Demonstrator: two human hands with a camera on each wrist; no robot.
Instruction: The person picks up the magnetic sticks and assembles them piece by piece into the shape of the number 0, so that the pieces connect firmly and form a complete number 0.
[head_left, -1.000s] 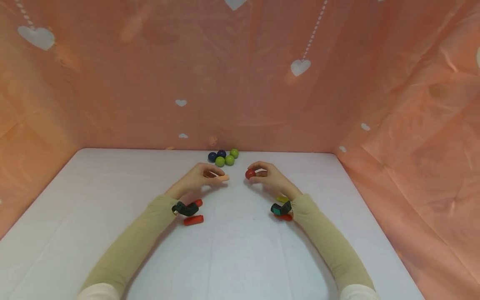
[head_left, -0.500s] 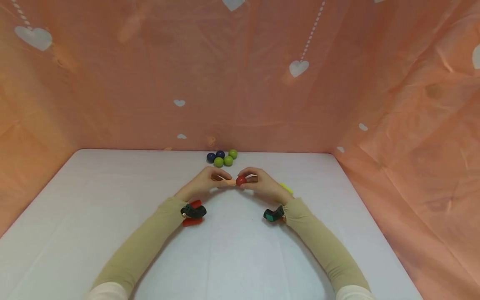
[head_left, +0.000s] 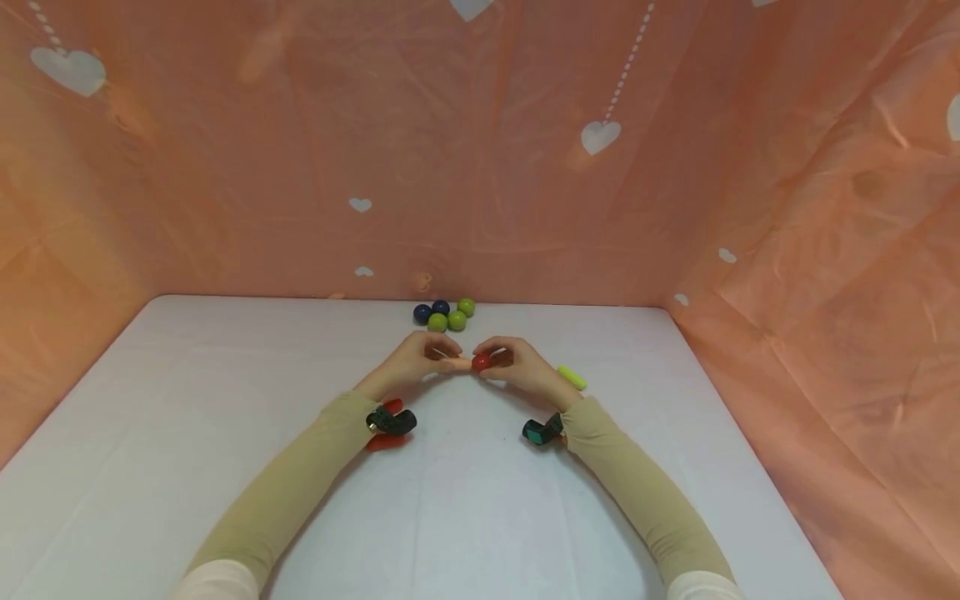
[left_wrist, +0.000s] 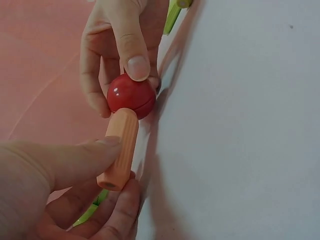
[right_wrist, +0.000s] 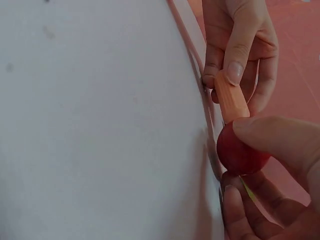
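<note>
Between thumb and fingers, my left hand (head_left: 412,362) pinches a short peach ribbed stick (left_wrist: 128,131). My right hand (head_left: 525,367) pinches a glossy red ball (left_wrist: 131,94) with a thin seam line. In both wrist views the stick's far end meets the red ball (right_wrist: 240,153), and the two look in contact. Whether the stick enters a hole in the ball is hidden. The hands face each other above the middle of the white table (head_left: 480,500).
Behind the hands, two dark blue balls (head_left: 423,314) and several green balls (head_left: 457,321) sit grouped near the table's back edge. A yellow-green stick (head_left: 572,377) lies beyond the right wrist. Red sticks (head_left: 385,444) lie partly hidden by the left wrist camera.
A second ago the stick and red ball were apart. Both hands moved inward until the two met, by half a second ago. Since then they have barely shifted.
</note>
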